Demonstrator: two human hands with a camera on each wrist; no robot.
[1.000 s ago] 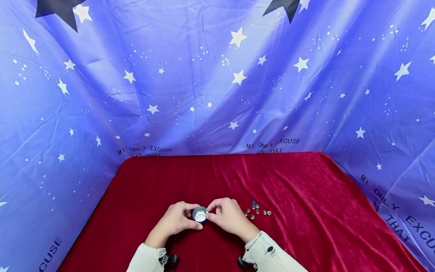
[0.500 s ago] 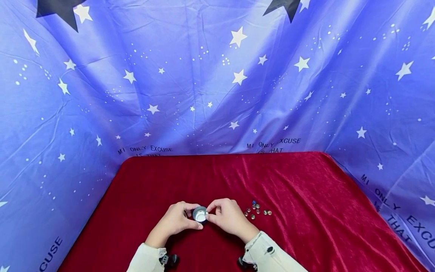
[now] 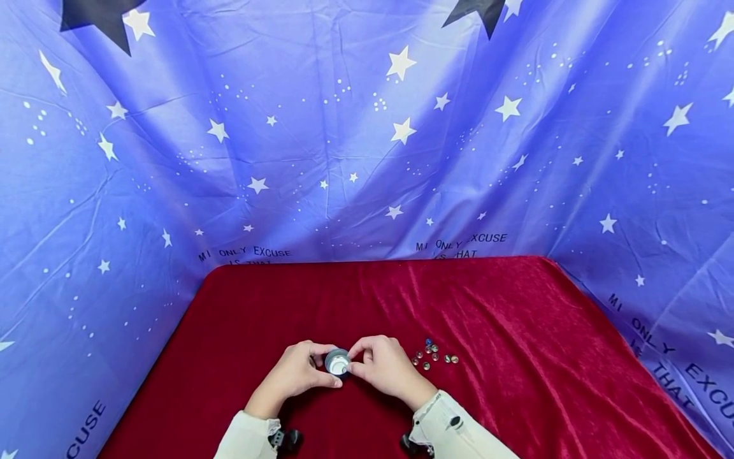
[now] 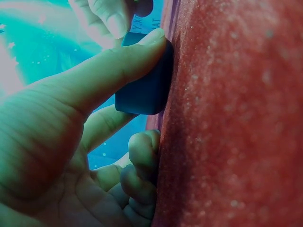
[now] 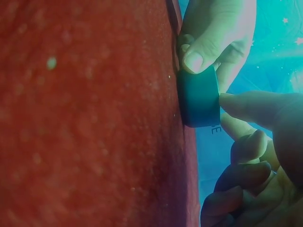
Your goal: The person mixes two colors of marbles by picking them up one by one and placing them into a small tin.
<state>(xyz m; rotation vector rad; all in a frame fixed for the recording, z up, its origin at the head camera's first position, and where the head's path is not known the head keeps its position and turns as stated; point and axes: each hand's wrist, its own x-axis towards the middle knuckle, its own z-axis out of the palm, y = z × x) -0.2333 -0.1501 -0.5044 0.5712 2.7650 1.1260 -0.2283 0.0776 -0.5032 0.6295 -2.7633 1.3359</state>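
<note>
A small round cup point(image 3: 335, 363), dark outside and pale inside, stands on the red cloth between the hands. My left hand point(image 3: 301, 366) holds it from the left, thumb in front and forefinger behind; the left wrist view shows this thumb across the cup's dark wall point(image 4: 147, 90). At the cup's right rim is my right hand point(image 3: 385, 366), thumb and forefinger close together, other fingers curled. Its thumb point(image 5: 251, 106) touches or nearly touches the rim in the right wrist view. A small dark glint shows inside the cup beside these fingertips; whether they still pinch anything is hidden.
Several glass marbles point(image 3: 434, 356), one of them blue, lie loose on the red velvet cloth point(image 3: 516, 357) just right of my right hand. Folds run through the cloth on that side. A blue star-printed curtain point(image 3: 327, 140) closes off the back and both sides.
A pale shiny speck at my right fingertips earlier no longer shows there; a dark glint now appears lower, inside the cup. Both hands and the loose marbles have hardly moved.
</note>
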